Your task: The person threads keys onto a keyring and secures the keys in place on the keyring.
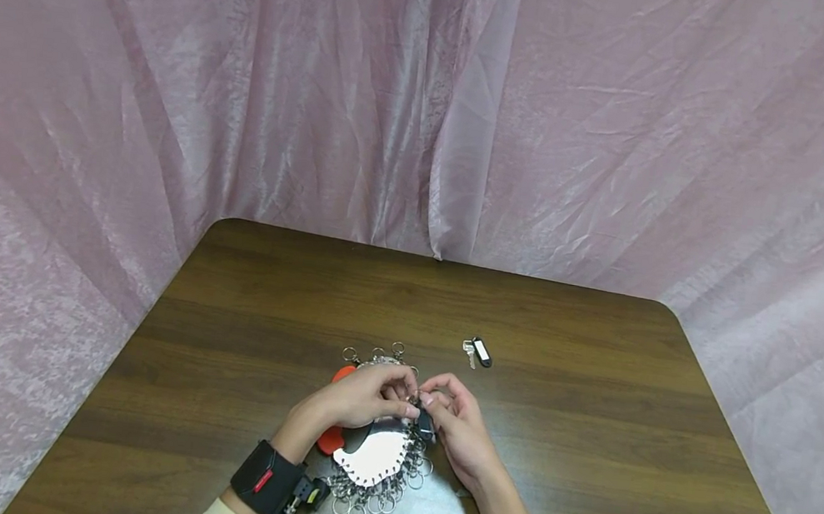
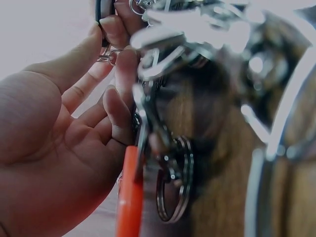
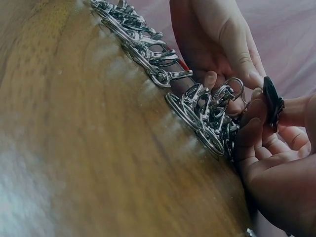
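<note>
A shiny plate with a bright face (image 1: 370, 456) and orange-red edge (image 1: 331, 439) lies on the table, ringed by metal swivel clasps with split rings (image 1: 357, 513). Over its right side, my left hand (image 1: 367, 395) and right hand (image 1: 464, 434) meet fingertip to fingertip. My left thumb and fingers pinch at a small split ring (image 2: 112, 57). A black key tag (image 3: 271, 103) is between the fingertips, pinched by my right hand. Clasps with split rings (image 3: 197, 113) hang close beside the fingers in the right wrist view. The fingers partly hide the ring.
A small key (image 1: 470, 353) with a black-and-white key tag (image 1: 482, 351) lies on the wooden table (image 1: 592, 410) beyond my right hand. A pink curtain (image 1: 351, 117) hangs behind the far table edge. Wrist straps with cameras (image 1: 271, 481) sit on both wrists.
</note>
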Demonstrator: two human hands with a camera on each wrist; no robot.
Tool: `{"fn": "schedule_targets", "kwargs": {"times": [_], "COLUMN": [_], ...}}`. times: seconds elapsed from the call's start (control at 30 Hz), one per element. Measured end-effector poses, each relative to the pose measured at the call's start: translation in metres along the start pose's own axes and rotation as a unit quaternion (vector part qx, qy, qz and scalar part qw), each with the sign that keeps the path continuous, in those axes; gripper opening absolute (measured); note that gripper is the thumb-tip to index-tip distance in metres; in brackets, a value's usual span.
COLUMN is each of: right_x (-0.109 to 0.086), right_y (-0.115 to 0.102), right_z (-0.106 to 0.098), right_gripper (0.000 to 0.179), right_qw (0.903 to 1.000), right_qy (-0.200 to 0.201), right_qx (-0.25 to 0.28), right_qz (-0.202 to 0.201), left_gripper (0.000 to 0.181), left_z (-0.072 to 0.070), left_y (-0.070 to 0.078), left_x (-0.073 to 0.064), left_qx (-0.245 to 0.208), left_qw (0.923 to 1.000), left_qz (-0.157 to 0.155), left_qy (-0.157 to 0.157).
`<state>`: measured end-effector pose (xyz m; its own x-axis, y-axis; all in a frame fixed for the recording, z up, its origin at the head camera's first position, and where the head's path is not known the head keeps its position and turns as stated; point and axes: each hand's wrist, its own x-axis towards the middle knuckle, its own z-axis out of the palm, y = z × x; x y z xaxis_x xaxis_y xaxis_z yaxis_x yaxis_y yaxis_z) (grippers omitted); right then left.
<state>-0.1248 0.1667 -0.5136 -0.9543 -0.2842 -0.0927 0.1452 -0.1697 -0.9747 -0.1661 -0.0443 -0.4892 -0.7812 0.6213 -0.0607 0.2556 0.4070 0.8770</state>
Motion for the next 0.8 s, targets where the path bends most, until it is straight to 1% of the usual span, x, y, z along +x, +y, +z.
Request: {"fn": "schedule_targets", "kwargs": {"times": [0.13, 0.23, 0.47, 0.57, 0.8], "right_x": [0.0003, 0.0008, 0.0009, 0.0012, 0.0006], "right_y": [0.0012, 0.0026, 0.0033, 0.0033, 0.0016], "right_z": [-0.0008, -0.0016, -0.0031, -0.0028, 0.0012], "right_gripper": [0.028, 0.028, 0.03, 0.029, 0.027], "right_qw": [0.9999, 0.9998, 0.9989, 0.9992, 0.9998], "right_qy": [-0.005, -0.012, -0.03, -0.027, -0.001], "right_qx": [-0.008, -0.016, -0.027, -0.024, -0.015], "right_qz": [-0.004, -0.008, -0.024, -0.02, -0.01], "left_gripper": [0.016, 0.017, 0.018, 0.018, 0.018], "left_z": [0.0, -0.0003, -0.0008, -0.0007, -0.0004], "left_y": [0.0, 0.0001, -0.0009, -0.0004, -0.0011], "left_x": [-0.0003, -0.0005, 0.0003, 0.0001, 0.0006], "left_qx": [-0.002, -0.002, 0.012, 0.013, 0.015], "left_qw": [1.0, 1.0, 0.9999, 0.9999, 0.9999], "left_qz": [-0.001, 0.005, 0.009, 0.01, 0.004], "left_qy": [-0.002, -0.003, -0.004, -0.003, 0.004]}}
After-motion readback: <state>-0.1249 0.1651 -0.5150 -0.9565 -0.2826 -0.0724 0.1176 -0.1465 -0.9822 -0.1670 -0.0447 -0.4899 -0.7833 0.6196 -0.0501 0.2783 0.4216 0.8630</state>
